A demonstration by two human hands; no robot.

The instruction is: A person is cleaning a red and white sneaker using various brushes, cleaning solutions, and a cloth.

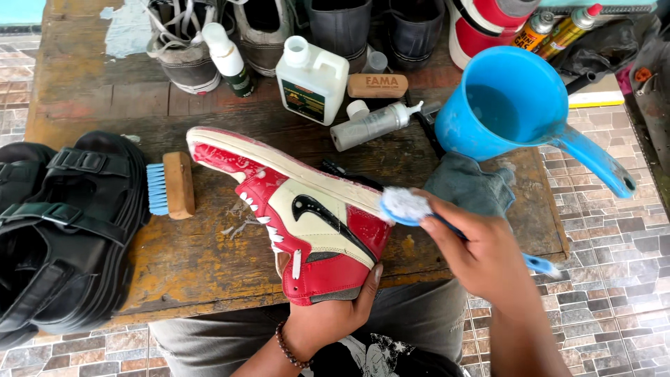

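Fingers of left hand wrapped around red-and-cream sneaker; right hand fingers closed on blue-handled brush.
Surrounded on bench: wooden brush, white bottle, blue dipper, black sandals.

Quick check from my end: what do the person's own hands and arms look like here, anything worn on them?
Both hands are bare, no gloves. The left hand has a bracelet of small dark brown beads around the wrist. The right hand wears nothing: no ring, watch or band shows. Both forearms are uncovered as far as the picture reaches, with no sleeve in view on either arm.
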